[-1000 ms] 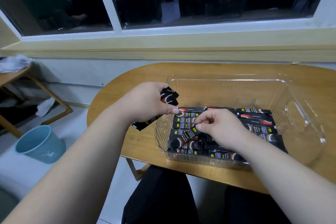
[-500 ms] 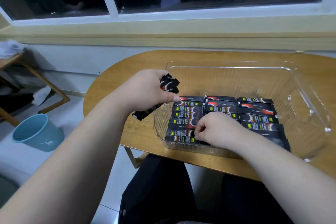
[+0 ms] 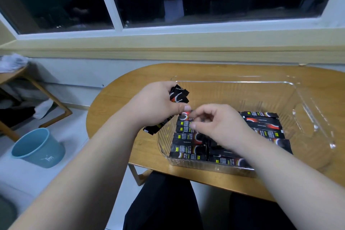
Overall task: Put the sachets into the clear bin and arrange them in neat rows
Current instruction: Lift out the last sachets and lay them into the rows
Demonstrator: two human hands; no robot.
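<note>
A clear plastic bin (image 3: 309, 117) stands on the wooden table. Several black sachets (image 3: 186, 142) lie in rows across the near half of its floor. My left hand (image 3: 155, 104) hovers over the bin's left rim, shut on a bundle of black sachets (image 3: 178, 95) whose ends stick out above and below the fist. My right hand (image 3: 220, 125) is raised above the rows inside the bin, fingers curled and apart, fingertips close to my left thumb. Nothing shows in it. It hides the middle sachets.
The oval wooden table (image 3: 130, 89) ends near my lap. A blue bucket (image 3: 37, 147) stands on the floor to the left. A wooden side table (image 3: 16, 74) with white cloth is at far left. A window ledge runs behind.
My right hand has lifted off the rows of sachets and moved up and left toward my left hand. The left hand keeps its bundle in about the same place.
</note>
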